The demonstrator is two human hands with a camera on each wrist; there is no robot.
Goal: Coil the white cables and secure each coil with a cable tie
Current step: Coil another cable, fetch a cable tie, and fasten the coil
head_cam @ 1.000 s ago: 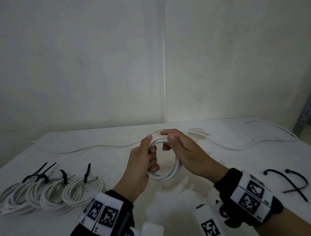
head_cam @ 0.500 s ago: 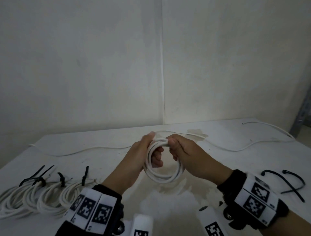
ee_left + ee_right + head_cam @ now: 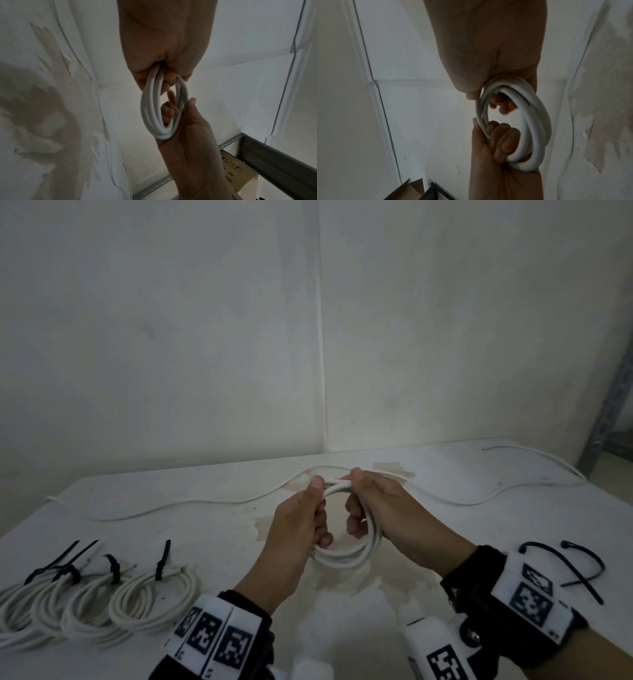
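both hands (image 3: 342, 508) clench one white cable coil (image 3: 346, 556), its ring upright, opening facing the person.

Stained white table (image 3: 205, 542); grey metal shelf frame (image 3: 274, 151); cardboard box (image 3: 236, 174).

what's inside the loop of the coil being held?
Curled fingers of both hands pass through the coil: left hand and right hand. Between them, bare table shows. Their palms hide the coil's gripped sides.

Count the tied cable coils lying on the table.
4, in a row at the table's near-left corner: coil one partly cut off at the edge, coil two, coil three, coil four. More may lie outside the frame.
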